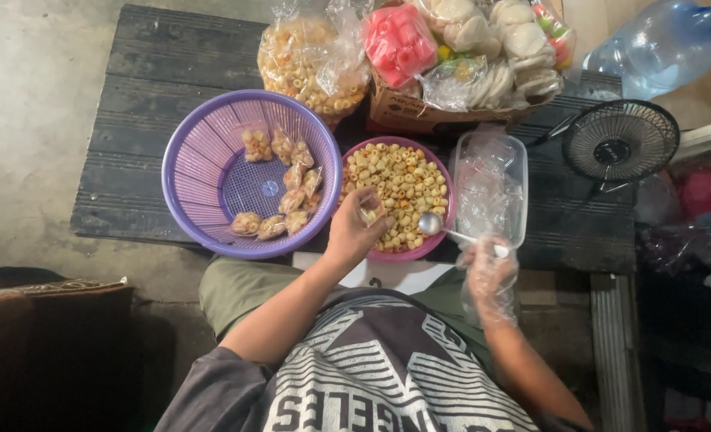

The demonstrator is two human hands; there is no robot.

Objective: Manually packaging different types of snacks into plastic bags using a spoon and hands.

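Note:
My left hand (357, 228) grips a small clear bag with a few ring-shaped snacks in it, held over the near rim of a pink bowl (443, 240) full of the same yellow and orange snacks. My right hand (489, 268), in a thin clear plastic glove, holds a metal spoon (434, 225) by its handle; the spoon's bowl rests at the pink bowl's right edge. A purple slotted basket (187, 172) to the left holds several small filled snack bags (283, 192).
A clear rectangular tub of empty plastic bags (491, 188) stands right of the bowl. Behind are a big bag of ring snacks (311, 60), a cardboard box of packed crackers (459, 48), a small black fan (619, 144) and a blue water jug (655, 44). All sit on a dark wooden bench (143, 96).

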